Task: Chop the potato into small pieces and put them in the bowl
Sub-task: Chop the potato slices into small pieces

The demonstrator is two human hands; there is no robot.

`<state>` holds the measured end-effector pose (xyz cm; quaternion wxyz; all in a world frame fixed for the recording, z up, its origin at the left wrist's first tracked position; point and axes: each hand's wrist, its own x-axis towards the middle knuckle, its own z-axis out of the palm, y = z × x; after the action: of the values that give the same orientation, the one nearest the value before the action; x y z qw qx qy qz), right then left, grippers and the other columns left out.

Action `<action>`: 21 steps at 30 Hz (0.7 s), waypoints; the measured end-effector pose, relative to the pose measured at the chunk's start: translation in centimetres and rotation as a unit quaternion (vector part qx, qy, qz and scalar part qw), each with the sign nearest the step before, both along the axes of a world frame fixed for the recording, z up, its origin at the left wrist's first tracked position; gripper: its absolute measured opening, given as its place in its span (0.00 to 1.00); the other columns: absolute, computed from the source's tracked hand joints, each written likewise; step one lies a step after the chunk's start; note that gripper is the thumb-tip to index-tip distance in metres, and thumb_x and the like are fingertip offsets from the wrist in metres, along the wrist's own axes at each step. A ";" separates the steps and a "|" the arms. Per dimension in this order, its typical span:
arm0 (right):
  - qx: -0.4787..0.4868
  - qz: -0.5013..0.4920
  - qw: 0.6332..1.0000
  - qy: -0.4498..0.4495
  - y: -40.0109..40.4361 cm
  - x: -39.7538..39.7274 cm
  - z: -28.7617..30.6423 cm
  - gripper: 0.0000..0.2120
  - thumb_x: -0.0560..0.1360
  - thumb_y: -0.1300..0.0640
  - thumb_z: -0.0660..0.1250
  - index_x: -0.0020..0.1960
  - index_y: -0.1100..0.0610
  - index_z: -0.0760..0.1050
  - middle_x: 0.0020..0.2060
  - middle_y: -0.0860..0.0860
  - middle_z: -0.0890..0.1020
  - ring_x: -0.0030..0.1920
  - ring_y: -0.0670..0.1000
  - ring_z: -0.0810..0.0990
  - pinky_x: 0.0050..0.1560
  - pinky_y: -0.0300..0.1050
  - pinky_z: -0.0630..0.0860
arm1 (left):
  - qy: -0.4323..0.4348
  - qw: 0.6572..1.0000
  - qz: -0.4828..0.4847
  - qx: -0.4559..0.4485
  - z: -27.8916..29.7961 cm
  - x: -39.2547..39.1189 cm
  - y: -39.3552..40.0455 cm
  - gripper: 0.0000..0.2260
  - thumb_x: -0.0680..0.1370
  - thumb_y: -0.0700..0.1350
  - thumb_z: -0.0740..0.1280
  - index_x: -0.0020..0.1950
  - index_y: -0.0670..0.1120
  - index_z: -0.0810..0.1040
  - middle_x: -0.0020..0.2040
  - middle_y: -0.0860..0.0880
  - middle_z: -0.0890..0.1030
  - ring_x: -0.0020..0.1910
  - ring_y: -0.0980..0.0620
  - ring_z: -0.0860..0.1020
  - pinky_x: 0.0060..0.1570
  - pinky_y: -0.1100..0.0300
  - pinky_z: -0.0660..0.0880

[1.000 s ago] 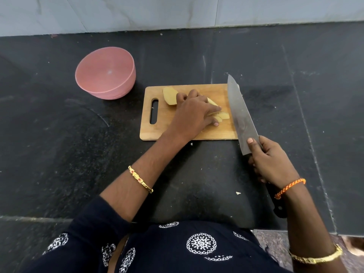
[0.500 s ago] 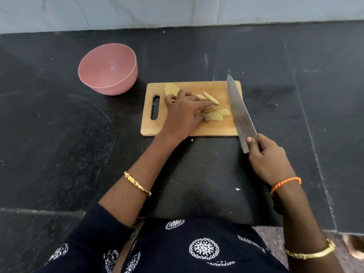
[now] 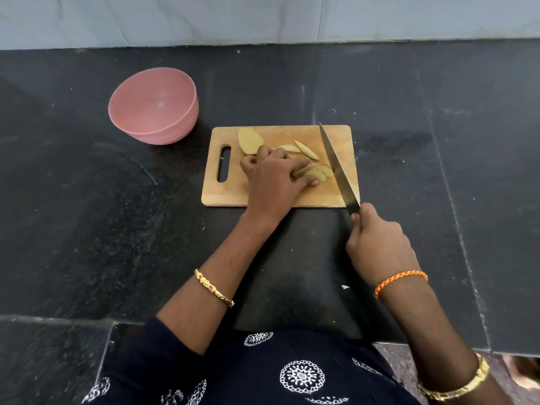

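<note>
Head view: our right hand (image 3: 380, 247), clenched round the knife (image 3: 336, 162), has swung the blade in from the cutting board (image 3: 292, 197) edge to just beside the potato slices (image 3: 314, 171) that our left hand (image 3: 274, 176) grips mid-frame; the next cut looks imminent. The bowl (image 3: 152, 105) sits empty upper left, with bare counter (image 3: 438, 141) right of the board.

Home kitchen, by the look: black speckled stone counter (image 3: 87, 229) w/ pale marble-look wall tiles (image 3: 204, 19) along its far edge, wooden chopping board (image 3: 222, 197) w/ sliced potato (image 3: 249, 140), pink bowl (image 3: 152, 106) nr counter's far-left part.
</note>
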<state>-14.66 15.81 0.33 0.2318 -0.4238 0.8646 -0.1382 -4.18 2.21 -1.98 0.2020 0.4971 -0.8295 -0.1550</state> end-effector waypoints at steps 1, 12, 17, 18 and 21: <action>-0.010 -0.010 1.000 -0.019 0.0 -0.2 -0.1 0.09 0.81 0.52 0.52 0.45 0.56 0.62 0.32 0.55 0.69 0.37 0.61 0.71 0.40 0.50 0.70 | -0.004 1.000 0.011 -0.006 0.1 -0.3 0.1 0.19 0.69 0.61 0.69 0.57 0.56 0.80 0.50 0.54 0.78 0.57 0.52 0.67 0.48 0.59 0.49; -0.020 -0.035 0.992 -0.118 -0.2 -1.8 -0.3 0.13 0.81 0.52 0.54 0.42 0.59 0.68 0.34 0.55 0.74 0.34 0.52 0.71 0.31 0.44 0.63 | -0.053 0.998 -0.025 0.017 1.3 -0.2 -0.5 0.27 0.70 0.65 0.66 0.65 0.55 0.74 0.62 0.55 0.75 0.63 0.50 0.64 0.53 0.53 0.54; -0.029 -0.027 0.993 -0.113 -0.1 -1.9 -0.5 0.15 0.81 0.52 0.54 0.37 0.56 0.64 0.33 0.55 0.73 0.33 0.51 0.70 0.29 0.42 0.62 | -0.056 0.997 -0.056 0.013 1.0 0.0 -0.8 0.19 0.74 0.61 0.65 0.61 0.54 0.78 0.59 0.55 0.78 0.62 0.50 0.65 0.55 0.53 0.54; -0.033 -0.027 0.992 -0.117 0.1 -2.0 -0.4 0.15 0.81 0.52 0.54 0.37 0.57 0.64 0.33 0.55 0.72 0.33 0.52 0.70 0.30 0.42 0.62 | -0.050 0.997 -0.054 0.008 0.8 -0.3 -0.7 0.18 0.74 0.60 0.65 0.60 0.54 0.78 0.58 0.55 0.78 0.62 0.51 0.65 0.54 0.54 0.53; -0.072 -0.046 0.988 -0.130 0.7 -2.1 -0.1 0.15 0.81 0.53 0.54 0.37 0.57 0.64 0.31 0.54 0.72 0.34 0.53 0.69 0.30 0.43 0.63 | -0.033 0.999 -0.040 0.001 0.0 -0.7 -0.3 0.15 0.75 0.56 0.66 0.59 0.53 0.79 0.57 0.54 0.79 0.62 0.50 0.66 0.54 0.53 0.54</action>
<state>-16.75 16.52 0.20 0.3046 -0.3776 0.8335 -0.2644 -4.86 1.91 -1.94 0.1670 0.4685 -0.8549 -0.1475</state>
